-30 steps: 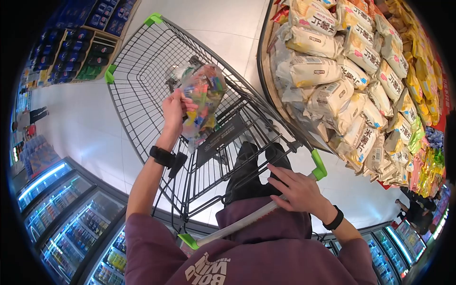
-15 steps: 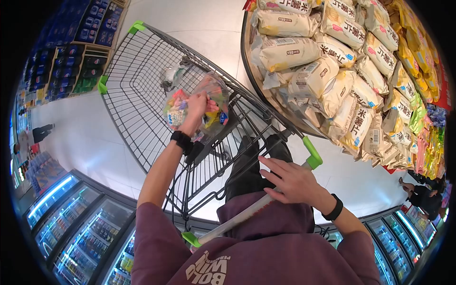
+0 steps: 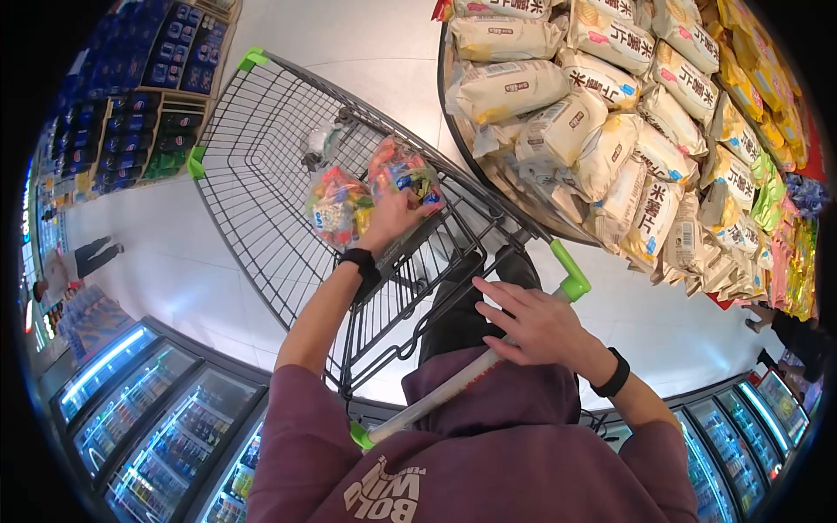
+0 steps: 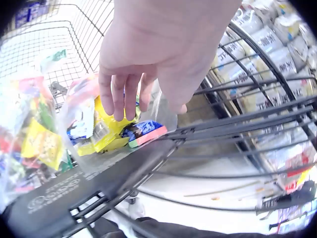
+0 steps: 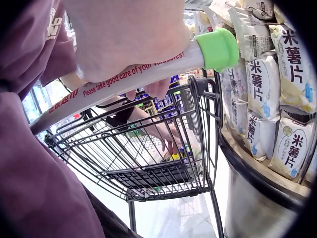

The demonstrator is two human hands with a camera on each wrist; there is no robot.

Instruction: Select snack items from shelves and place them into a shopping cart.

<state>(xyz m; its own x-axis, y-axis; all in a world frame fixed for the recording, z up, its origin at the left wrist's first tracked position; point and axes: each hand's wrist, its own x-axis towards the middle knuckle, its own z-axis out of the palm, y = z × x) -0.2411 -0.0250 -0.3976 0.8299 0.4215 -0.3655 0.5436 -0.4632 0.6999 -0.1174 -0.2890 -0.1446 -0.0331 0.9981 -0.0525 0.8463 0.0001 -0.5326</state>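
My left hand (image 3: 392,218) reaches into the shopping cart (image 3: 253,192), its fingers loosely extended down over a clear plastic bag (image 3: 405,166) of colourful wrapped snacks. In the left wrist view, the fingers (image 4: 131,96) lie against yellow and blue packets (image 4: 106,124), with the thumb apart. Beside it in the cart is another clear bulge of snack packets (image 3: 336,205). My right hand (image 3: 540,331) rests on the cart's handle (image 3: 445,392), fingers extended rather than wrapped round it. The right wrist view shows the palm over the handle bar (image 5: 129,79), close to its green end.
A round display (image 3: 449,96) piled with rice-chip bags (image 3: 610,96) stands close to the cart's right side. Stacked blue drink packs (image 3: 131,131) are at the left. Glass-door fridges (image 3: 174,427) line the lower left. A person (image 3: 87,261) is at the far left.
My left hand has lowered the clear bag from above the cart into it, and its fingers have loosened. The right hand stays on the handle. The view has shifted slightly past the display.
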